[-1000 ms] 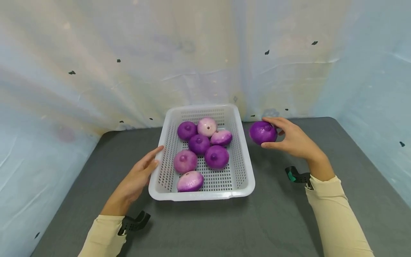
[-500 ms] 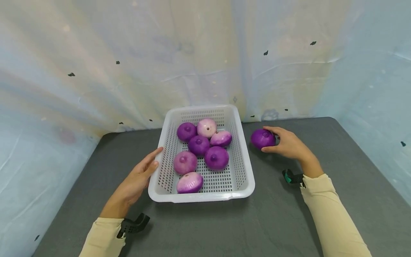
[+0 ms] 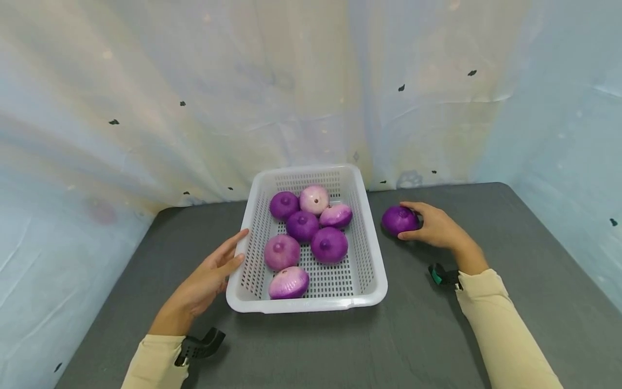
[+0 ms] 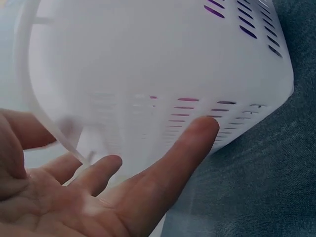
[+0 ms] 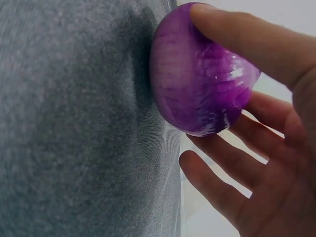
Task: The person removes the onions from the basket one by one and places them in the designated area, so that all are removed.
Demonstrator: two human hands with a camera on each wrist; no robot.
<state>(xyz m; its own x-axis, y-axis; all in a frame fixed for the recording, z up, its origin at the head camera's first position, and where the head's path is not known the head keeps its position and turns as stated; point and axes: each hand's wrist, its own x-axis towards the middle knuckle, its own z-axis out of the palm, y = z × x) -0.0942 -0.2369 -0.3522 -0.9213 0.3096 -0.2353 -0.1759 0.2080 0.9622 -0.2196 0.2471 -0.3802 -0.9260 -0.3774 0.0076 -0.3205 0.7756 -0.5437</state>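
In the head view, a white plastic basket (image 3: pixel 378 294) with slotted walls holds several purple and pale pink onions (image 3: pixel 302 227). My left hand (image 3: pixel 206 283) rests at the basket's left side, thumb and index fingertip on its rim. In the left wrist view other fingers lie fairly straight against or close to the outer wall; exact contact is unclear. To the basket's right, my right hand (image 3: pixel 434 227) grips a dark purple onion (image 3: pixel 398 220) between thumb and fingers. The right wrist view shows this onion (image 5: pixel 197 74) at the table surface, its pointed tip towards the palm.
A dark grey cloth-covered table (image 3: pixel 311 351) lies under everything. Behind it and at both sides hangs a pale patterned sheet (image 3: pixel 311 97), meeting the table's back edge. Each wrist wears a black camera band.
My right hand has lowered the gripped onion from above the table down to its surface, right of the basket. The left hand stays at the basket's rim. The head view has tilted slightly.
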